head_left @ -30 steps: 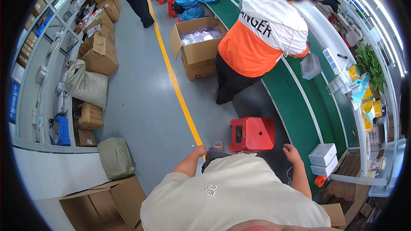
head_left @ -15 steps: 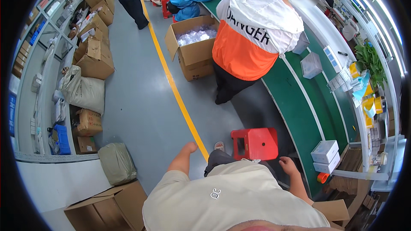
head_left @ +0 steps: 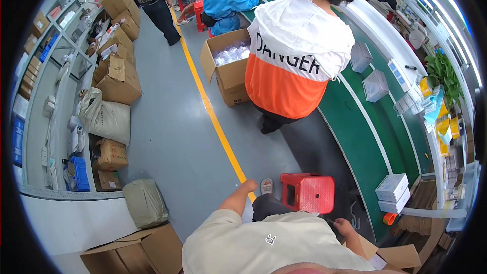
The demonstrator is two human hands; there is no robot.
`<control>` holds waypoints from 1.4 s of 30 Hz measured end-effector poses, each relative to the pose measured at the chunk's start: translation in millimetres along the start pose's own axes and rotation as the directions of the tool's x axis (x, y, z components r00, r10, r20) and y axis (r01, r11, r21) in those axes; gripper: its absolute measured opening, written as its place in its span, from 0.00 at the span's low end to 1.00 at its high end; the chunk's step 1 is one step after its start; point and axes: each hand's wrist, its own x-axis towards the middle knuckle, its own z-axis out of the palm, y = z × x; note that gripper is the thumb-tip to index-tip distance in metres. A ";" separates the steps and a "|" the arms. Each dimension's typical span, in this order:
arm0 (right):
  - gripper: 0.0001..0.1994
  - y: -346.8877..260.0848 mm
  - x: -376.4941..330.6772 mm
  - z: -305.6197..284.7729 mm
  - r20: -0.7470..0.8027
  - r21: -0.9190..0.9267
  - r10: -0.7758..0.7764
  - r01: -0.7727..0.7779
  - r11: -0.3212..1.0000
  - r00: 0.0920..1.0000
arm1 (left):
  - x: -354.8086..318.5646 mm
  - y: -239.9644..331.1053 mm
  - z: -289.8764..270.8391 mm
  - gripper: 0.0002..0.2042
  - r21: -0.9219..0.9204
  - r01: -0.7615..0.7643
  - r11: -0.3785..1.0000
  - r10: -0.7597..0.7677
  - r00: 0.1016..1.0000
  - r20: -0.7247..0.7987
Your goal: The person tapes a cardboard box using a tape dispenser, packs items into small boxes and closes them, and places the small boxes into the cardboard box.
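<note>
My left hand (head_left: 248, 186) hangs beside my left knee, above the grey floor and next to the yellow floor line (head_left: 213, 116). Nothing shows in it, and its fingers are too small to read. My right hand (head_left: 344, 226) is low at my right side, just right of a red plastic stool (head_left: 308, 193) that stands in front of my legs. Its fingers are partly hidden by my beige shirt. My shoe (head_left: 267, 186) shows between the left hand and the stool.
A person in a white and orange hooded jacket (head_left: 297, 66) stands ahead at a long green conveyor bench (head_left: 355, 137) bearing white boxes (head_left: 391, 187). An open carton (head_left: 229, 68) sits beside them. Cartons, sacks (head_left: 104, 116) and shelving line the left. More people work farther back.
My right hand has dropped back from beside the stool to my side. The view has tilted, so the stool and the person in the jacket sit lower and nearer.
</note>
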 end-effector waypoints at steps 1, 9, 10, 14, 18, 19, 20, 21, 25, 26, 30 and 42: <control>0.19 8.9 -1.9 7.3 -0.006 0.019 0.016 -0.016 1.000 1.000 | 3.4 20.4 0.8 0.21 -0.037 0.020 0.999 -0.019 1.000 0.025; 0.21 56.8 -16.3 38.8 0.011 0.125 0.051 -0.052 0.991 0.999 | 5.6 68.5 24.1 0.19 0.011 -0.138 0.990 0.137 0.989 0.062; 0.21 62.4 -15.6 42.0 0.007 0.132 0.042 -0.042 0.990 0.999 | 4.8 67.5 26.8 0.19 0.044 -0.149 0.988 0.145 0.986 0.076; 0.22 74.8 -15.3 46.0 -0.019 0.135 -0.005 0.008 0.991 1.000 | 5.4 49.5 17.8 0.19 0.114 -0.024 0.993 0.021 0.999 0.028; 0.21 96.4 -20.1 37.9 -0.009 0.170 -0.042 0.043 0.985 0.999 | -15.4 49.5 -4.4 0.20 0.170 0.037 0.985 -0.025 0.997 -0.074; 0.21 108.8 -24.1 33.8 -0.006 0.174 -0.034 0.035 0.984 0.999 | -21.8 59.9 -10.8 0.22 0.196 0.084 0.977 -0.080 0.996 -0.025; 0.20 121.2 -21.6 33.4 -0.069 0.214 -0.057 0.071 0.974 0.996 | -30.7 60.8 -7.7 0.22 0.201 0.089 0.976 -0.086 0.996 -0.023; 0.19 134.3 -19.6 32.2 -0.132 0.251 -0.076 0.107 0.962 0.988 | -39.6 63.1 -2.5 0.22 0.172 0.124 0.977 -0.116 0.992 -0.051; 0.19 193.9 -9.6 16.3 -0.219 0.413 -0.091 0.177 0.893 0.971 | -67.8 107.2 35.1 0.22 0.189 0.140 0.972 -0.138 0.990 -0.026; 0.18 195.5 -15.9 4.4 -0.247 0.441 -0.086 0.191 0.877 0.965 | -75.0 118.5 52.8 0.22 0.204 0.136 0.970 -0.139 0.990 -0.002; 0.17 231.8 -40.2 -11.8 -0.280 0.595 -0.031 0.199 0.779 0.959 | -85.5 170.5 105.3 0.22 -0.003 0.248 0.969 -0.246 0.959 -0.144; 0.18 273.6 -76.7 25.9 -0.319 0.830 0.024 0.267 0.489 0.948 | -37.0 235.8 88.6 0.20 0.452 0.028 0.892 -0.070 0.995 0.076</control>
